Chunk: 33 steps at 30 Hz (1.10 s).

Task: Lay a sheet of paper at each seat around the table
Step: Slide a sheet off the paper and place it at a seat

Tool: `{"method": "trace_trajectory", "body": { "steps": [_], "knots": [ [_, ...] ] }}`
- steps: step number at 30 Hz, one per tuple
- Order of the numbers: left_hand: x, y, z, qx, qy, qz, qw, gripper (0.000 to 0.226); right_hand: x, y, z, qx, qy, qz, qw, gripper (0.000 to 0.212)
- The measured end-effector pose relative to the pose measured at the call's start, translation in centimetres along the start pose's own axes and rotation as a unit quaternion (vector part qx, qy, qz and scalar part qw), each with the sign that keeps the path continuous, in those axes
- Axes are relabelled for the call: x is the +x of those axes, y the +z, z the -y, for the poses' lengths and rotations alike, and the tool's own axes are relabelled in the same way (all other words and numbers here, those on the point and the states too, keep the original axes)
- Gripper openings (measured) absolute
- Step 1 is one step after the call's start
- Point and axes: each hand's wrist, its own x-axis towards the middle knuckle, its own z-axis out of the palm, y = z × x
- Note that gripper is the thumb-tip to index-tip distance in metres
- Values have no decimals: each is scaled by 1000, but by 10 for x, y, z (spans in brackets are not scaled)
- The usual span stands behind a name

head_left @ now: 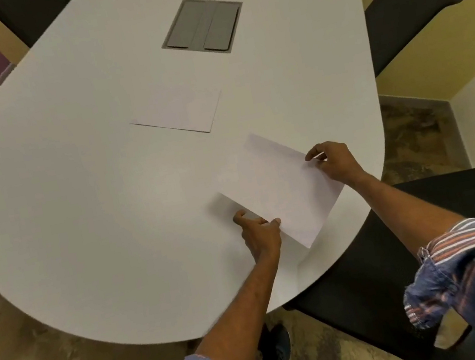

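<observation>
— White table [73,193] fills the room's middle. Where is the sheet [279,188]?
— At the near right edge, before a black chair [359,285], seemingly just off the surface. More paper [178,112] lies flat mid-table.
— How will it handle?
— Probably light, limp and easily creased, so opposite edges suit best.
— And the fingers?
— The person's left hand [260,233] pinches the near-left edge, and the right hand [334,162] pinches the far-right edge, fingers curled.

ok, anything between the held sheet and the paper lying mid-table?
Nothing: in the head view, only bare white table separates the held sheet from the paper lying mid-table.
</observation>
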Motion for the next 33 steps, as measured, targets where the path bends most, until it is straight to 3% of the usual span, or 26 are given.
{"method": "trace_trajectory", "body": {
  "steps": [7,23,30,33],
  "knots": [
    [22,10,8,81,21,42,996,22,16,16,-16,-28,3,1,1000,36],
    [45,60,34,245,42,34,968,40,37,56,-73,-127,-49,168,976,54],
    [51,63,52,276,69,14,959,40,35,66,-94,-173,-61,197,963,56],
    [48,68,52,303,122,20,945,37,31,69,-93,-221,-101,157,957,61]
  ]
}}
